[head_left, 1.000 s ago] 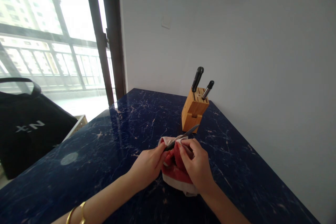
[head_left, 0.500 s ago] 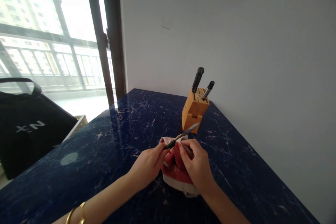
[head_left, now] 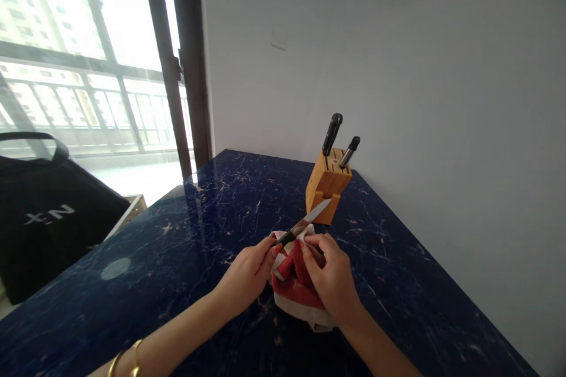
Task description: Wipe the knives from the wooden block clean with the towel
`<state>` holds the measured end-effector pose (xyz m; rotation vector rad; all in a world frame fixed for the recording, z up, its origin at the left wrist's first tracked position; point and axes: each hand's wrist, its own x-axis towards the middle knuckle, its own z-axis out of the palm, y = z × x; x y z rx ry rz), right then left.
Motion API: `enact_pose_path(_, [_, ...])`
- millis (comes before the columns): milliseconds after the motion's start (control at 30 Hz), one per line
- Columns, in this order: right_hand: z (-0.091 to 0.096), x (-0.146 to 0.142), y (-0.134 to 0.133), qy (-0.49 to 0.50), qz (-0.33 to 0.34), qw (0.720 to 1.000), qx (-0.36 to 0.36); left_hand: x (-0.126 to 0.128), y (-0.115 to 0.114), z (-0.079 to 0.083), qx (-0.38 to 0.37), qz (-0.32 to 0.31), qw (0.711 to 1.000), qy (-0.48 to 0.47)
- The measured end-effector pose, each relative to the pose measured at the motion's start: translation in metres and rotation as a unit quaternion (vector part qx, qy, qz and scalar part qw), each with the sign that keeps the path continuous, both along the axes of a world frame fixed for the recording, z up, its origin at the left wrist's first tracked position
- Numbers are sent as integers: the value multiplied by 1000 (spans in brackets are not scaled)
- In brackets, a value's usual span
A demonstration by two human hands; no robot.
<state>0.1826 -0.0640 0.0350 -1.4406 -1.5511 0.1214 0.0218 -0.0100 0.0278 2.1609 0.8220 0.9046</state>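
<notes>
The left hand [head_left: 248, 277] is closed on the knife [head_left: 303, 224] by its dark handle, probably the safest place. Past that grip, the blade looks stiff and sharp. The right hand [head_left: 331, 271] pinches the soft-looking, floppy cloth [head_left: 297, 293] bunched between both hands.

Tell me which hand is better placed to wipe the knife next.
Probably the right hand: it pinches the red cloth beside the knife, whose dark handle the left hand holds.

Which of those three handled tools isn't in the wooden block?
The knife in the left hand, its blade showing; the black handle and the black-and-silver handle stand in the block.
</notes>
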Motion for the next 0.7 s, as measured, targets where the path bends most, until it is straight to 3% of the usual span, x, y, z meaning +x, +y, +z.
enact_pose_path(333, [-3,-1,-1,9,-4,1000,12,-2,2,2,-10,-2,1000,-6])
enact_pose_path(700, [-1,-1,-2,15,4,1000,4,1,-3,-6,40,0,994,101])
